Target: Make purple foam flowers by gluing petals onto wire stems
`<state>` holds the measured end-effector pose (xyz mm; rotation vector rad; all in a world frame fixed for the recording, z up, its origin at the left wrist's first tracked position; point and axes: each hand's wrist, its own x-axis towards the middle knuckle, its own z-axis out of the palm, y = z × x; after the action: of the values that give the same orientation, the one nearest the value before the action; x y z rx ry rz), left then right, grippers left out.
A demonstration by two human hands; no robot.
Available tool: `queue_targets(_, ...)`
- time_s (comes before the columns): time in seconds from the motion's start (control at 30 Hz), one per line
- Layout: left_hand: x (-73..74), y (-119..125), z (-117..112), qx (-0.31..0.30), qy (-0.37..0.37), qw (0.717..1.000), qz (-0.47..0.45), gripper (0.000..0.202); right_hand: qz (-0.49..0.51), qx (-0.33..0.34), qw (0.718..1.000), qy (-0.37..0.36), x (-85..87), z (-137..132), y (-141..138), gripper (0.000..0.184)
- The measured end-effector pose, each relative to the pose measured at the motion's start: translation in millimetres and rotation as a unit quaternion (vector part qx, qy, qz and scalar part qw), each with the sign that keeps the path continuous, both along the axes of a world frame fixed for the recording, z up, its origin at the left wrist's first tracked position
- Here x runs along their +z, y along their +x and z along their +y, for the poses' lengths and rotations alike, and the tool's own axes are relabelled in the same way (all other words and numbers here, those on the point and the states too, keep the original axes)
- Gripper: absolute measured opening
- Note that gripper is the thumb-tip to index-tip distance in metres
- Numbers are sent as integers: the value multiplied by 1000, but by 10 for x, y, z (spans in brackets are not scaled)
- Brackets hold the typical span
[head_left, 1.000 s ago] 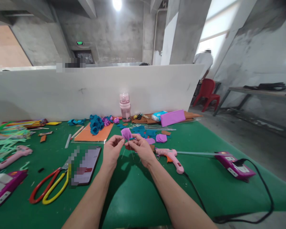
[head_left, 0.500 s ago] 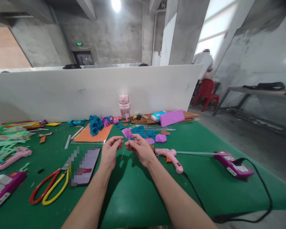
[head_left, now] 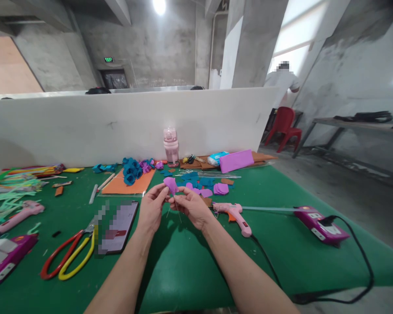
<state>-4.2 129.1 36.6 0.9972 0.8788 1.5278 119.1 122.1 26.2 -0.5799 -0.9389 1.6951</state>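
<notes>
My left hand [head_left: 153,207] and my right hand [head_left: 192,205] meet above the green table [head_left: 183,261], both pinching a small purple felt flower [head_left: 170,184] on a thin wire stem that hangs below my fingers. The left fingertips press the petal's left side, the right fingers hold the stem just under it. A pink glue gun [head_left: 233,213] lies right of my right hand. A phone [head_left: 118,226] lies left of my left wrist.
Red and yellow scissors [head_left: 68,253] lie at the left, beside a purple device [head_left: 3,257]. Blue felt flowers [head_left: 131,169] sit on an orange sheet, with a pink bottle [head_left: 171,146] behind. Another purple device [head_left: 321,223] with a black cable lies at the right. A white partition [head_left: 85,126] backs the table.
My left hand, drawn a little away half a second ago, has come back to pinch the flower. The flower sits slightly lower and more to the left than before.
</notes>
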Motion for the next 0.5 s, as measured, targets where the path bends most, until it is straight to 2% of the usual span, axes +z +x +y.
queue_targets(0.27,18,1,-36,-62,-11,997,-41,25,38,-1,999,-1,-8,18,8,34)
queue_targets(0.5,6,5,-32,-61,-20,998,-5,21,40,6,999,-9,-9,22,11,34)
